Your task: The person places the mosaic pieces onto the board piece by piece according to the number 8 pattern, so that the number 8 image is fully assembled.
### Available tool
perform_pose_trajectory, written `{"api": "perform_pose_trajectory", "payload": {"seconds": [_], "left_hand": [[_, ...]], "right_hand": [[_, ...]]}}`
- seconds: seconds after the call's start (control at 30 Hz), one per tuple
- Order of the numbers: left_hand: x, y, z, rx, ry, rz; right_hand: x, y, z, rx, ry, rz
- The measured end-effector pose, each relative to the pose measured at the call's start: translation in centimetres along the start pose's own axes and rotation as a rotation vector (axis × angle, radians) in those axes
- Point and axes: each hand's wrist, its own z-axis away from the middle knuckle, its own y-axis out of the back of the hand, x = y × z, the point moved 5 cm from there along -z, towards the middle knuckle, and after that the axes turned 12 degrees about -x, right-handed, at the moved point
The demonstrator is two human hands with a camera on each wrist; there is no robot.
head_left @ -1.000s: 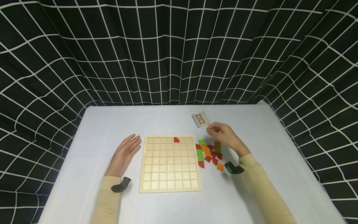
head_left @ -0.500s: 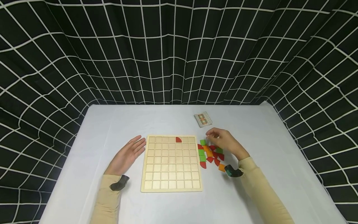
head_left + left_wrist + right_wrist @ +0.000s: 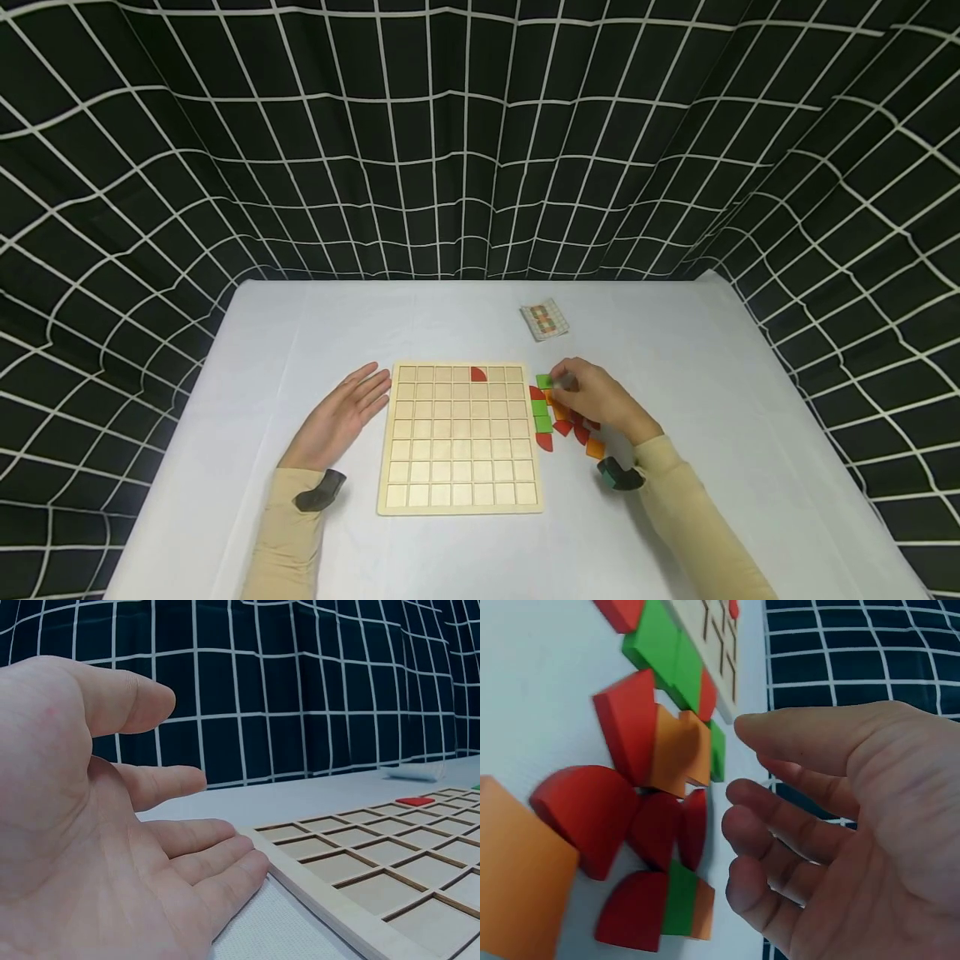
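Observation:
A wooden grid board (image 3: 461,446) lies flat on the white table, with a red quarter-circle piece (image 3: 478,375) in its far row. My left hand (image 3: 330,429) rests palm-up beside the board's left edge, fingers straight and holding nothing; the left wrist view shows the fingertips (image 3: 251,862) close to the rim. Over the loose pieces at the board's right hovers my right hand (image 3: 600,402), its fingers bent and apart from the thumb. In the right wrist view nothing lies between them. Below it are green squares (image 3: 656,645), red quarter-circles (image 3: 589,814) and orange squares (image 3: 517,870), partly hidden in the head view.
A small stack of patterned cards (image 3: 545,320) lies beyond the board's far right corner. A dark curtain with white grid lines (image 3: 480,167) encloses the table's back and sides. Dark wrist devices (image 3: 321,490) sit on both sleeves.
My right hand has come down and nearer from beside the cards to over the loose pieces, covering some of them. The view has shifted slightly; my left hand stays by the board.

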Motion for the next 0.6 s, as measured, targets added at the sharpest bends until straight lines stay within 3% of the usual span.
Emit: {"api": "perform_pose_trajectory", "payload": {"seconds": [0.33, 0.6], "left_hand": [[-0.02, -0.1, 0.0, -0.001, -0.001, 0.011], [0.06, -0.03, -0.06, -0.015, -0.006, 0.004]], "right_hand": [[0.24, -0.57, -0.04, 0.074, -0.017, 0.154], [-0.12, -0.87, -0.14, 0.119, 0.031, 0.258]]}}
